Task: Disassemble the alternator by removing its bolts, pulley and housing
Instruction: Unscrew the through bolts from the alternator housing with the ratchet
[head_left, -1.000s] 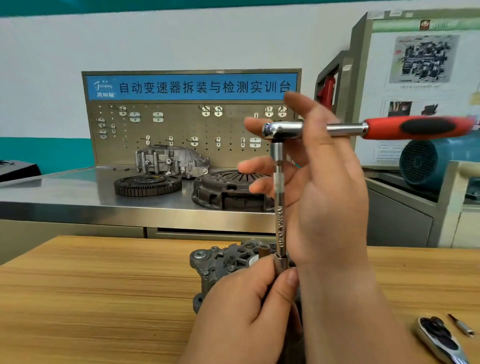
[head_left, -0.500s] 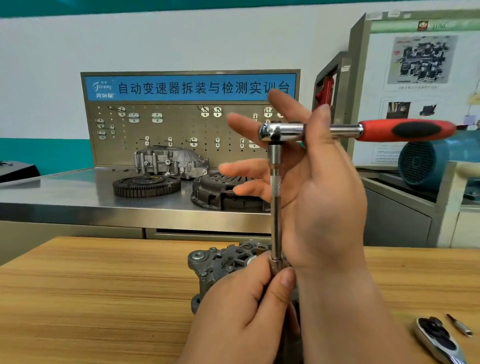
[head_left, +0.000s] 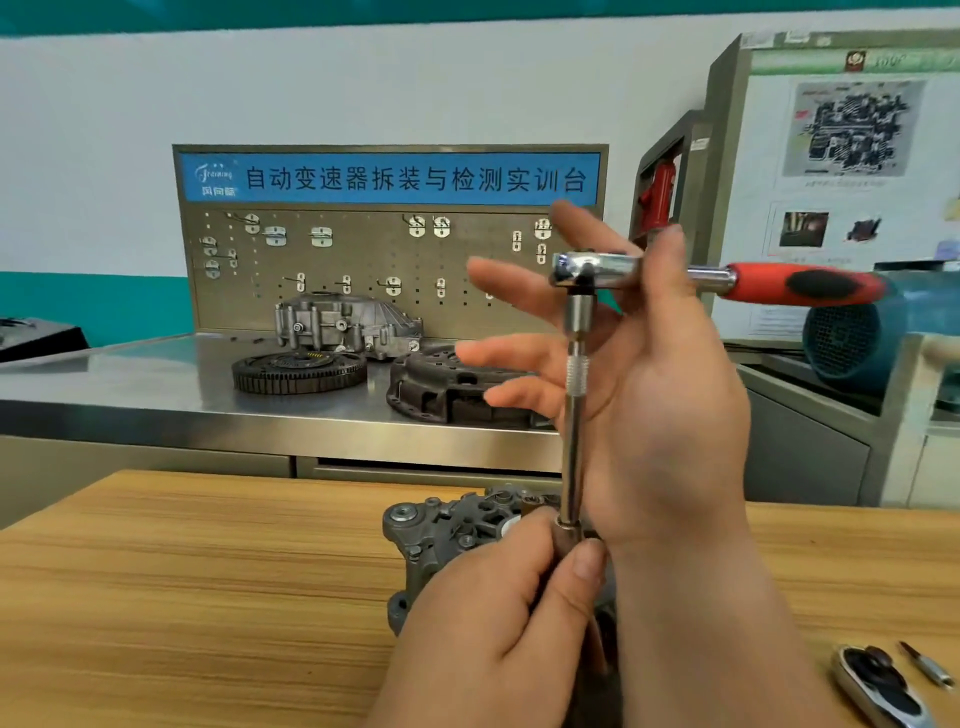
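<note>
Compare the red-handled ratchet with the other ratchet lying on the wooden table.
The red-handled ratchet is held aloft by the right hand; the other ratchet lies flat on the wooden table.
The red-handled ratchet carries an extension bar down to the alternator, pinched low by the left hand; the other ratchet shows nothing attached.
The red-handled ratchet's handle shows whole; the other ratchet's is cut off by the frame.
Both have chrome heads.

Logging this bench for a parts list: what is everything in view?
ratchet: one, red handle, atop the bar
bar: one, silver, upright over the alternator
alternator: one, grey, on wooden table
second ratchet: one, silver, table's right corner
bit: one, silver, beside it
toothed ring: one, dark, steel bench
clutch cover: one, dark, steel bench
housing: one, grey, behind them
pegboard: one, tan, bench's back
left hand: grips the bar's foot
right hand: thumb pinches the ratchet
</note>
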